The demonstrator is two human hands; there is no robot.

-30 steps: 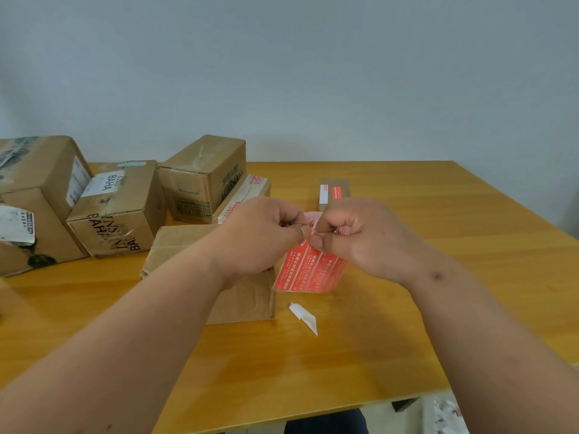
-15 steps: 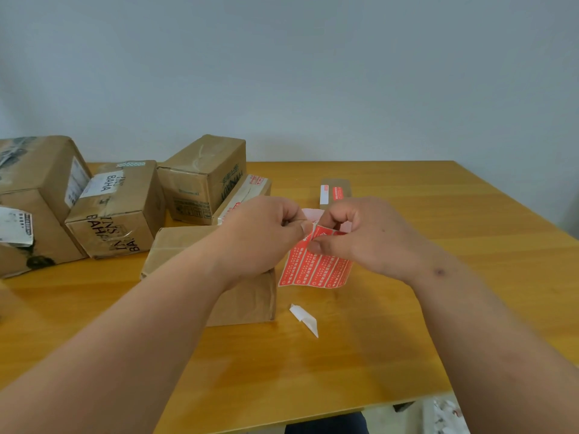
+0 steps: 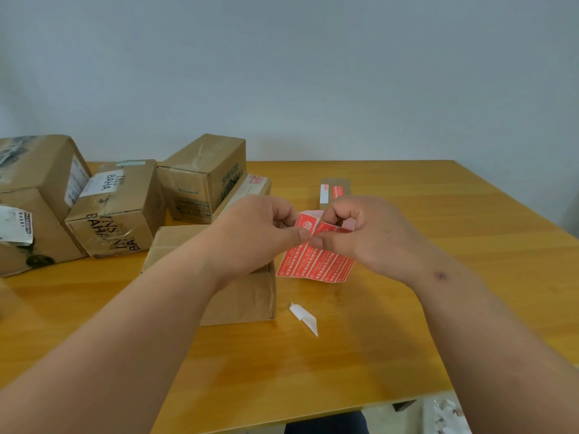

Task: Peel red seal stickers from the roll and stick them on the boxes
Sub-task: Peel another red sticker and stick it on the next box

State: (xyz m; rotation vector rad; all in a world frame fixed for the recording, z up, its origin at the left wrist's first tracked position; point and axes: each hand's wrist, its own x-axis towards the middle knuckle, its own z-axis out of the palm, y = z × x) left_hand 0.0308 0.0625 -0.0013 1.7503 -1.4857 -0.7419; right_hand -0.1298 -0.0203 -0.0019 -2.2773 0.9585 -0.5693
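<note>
Change: since half a second ago we are lifting one red sticker (image 3: pixel 308 223) further off the sheet, its top corner now standing clear.
Left hand: our left hand (image 3: pixel 260 236) is pinching that peeling sticker between thumb and forefinger, at the frame's centre.
Right hand: our right hand (image 3: pixel 366 236) is gripping the sticker sheet (image 3: pixel 316 261), fingers curled over its top edge; the sheet is hanging below, above the tabletop (image 3: pixel 438 245).
Boxes: we are working just right of the nearest box (image 3: pixel 244 296); four more boxes are sitting at the left, and a flat box (image 3: pixel 335 189) is lying behind our hands.
Scrap: a white backing scrap (image 3: pixel 304 319) is lying on the tabletop below the sheet.
</note>
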